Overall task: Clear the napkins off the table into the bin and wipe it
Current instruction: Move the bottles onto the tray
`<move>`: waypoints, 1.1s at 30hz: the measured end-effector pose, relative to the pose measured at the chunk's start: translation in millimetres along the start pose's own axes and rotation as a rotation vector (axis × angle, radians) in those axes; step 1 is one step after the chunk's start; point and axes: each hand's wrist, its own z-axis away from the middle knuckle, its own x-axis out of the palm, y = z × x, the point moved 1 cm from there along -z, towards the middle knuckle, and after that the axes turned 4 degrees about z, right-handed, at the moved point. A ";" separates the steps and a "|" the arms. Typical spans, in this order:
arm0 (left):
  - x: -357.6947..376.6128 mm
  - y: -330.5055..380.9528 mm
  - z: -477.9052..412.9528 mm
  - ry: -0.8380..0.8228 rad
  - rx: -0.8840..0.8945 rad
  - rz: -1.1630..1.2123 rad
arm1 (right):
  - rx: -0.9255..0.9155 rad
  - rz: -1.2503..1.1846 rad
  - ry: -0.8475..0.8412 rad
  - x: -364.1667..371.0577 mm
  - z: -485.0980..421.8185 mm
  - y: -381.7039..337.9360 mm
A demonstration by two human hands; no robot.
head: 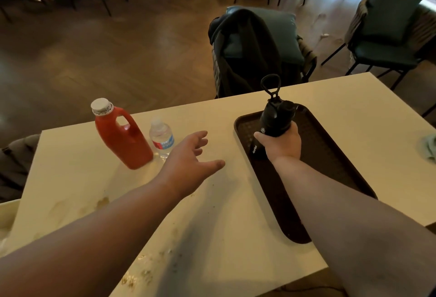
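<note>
The counter is a white slab whose long axis runs from lower left to upper right. Crumbs and smeared stains lie along its near-left part, under and beside the left forearm. A crumpled pale green cloth or napkin, I cannot tell which, lies at the far right edge, cut off by the frame, well apart from both hands.

The right hand is wrapped around the lower body of a black flask, thumb on the left side, fingers hidden behind. The flask stands nearly upright, leaning slightly right at the top, with its carry loop pointing up. It is over the far end of a dark brown tray, whose long axis runs away from the viewer, angled slightly left. Whether the flask's base touches the tray is hidden by the hand.

The left hand hovers over bare counter, empty, fingers spread and loosely curled, thumb out to the right, palm facing down and forward. Just left of it stand a small water bottle and a red jug with a white cap, side by side. Both forearms reach forward from the near edge.
</note>
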 end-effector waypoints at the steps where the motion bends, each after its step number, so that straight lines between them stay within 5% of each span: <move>1: 0.6 -0.2 1.2 0.003 0.000 -0.001 | 0.016 -0.013 -0.005 -0.8 1.9 1.1; 7: -9.2 -11.8 12.3 0.038 -0.014 0.003 | 0.135 -0.140 0.036 17.3 58.5 7.7; 14: -46.3 -48.5 31.0 0.133 -0.051 0.070 | -0.039 -0.017 -0.369 71.0 150.3 -19.2; 20: -79.0 -88.9 39.3 0.254 -0.102 0.159 | -0.160 0.002 -0.535 108.0 197.2 -55.5; 28: -145.1 -96.3 20.4 0.490 -0.145 0.216 | -0.227 -0.007 -0.557 141.9 225.1 -91.2; 33: -177.4 -79.7 -14.2 0.479 -0.048 0.104 | -0.179 -0.063 -0.566 146.2 233.9 -95.3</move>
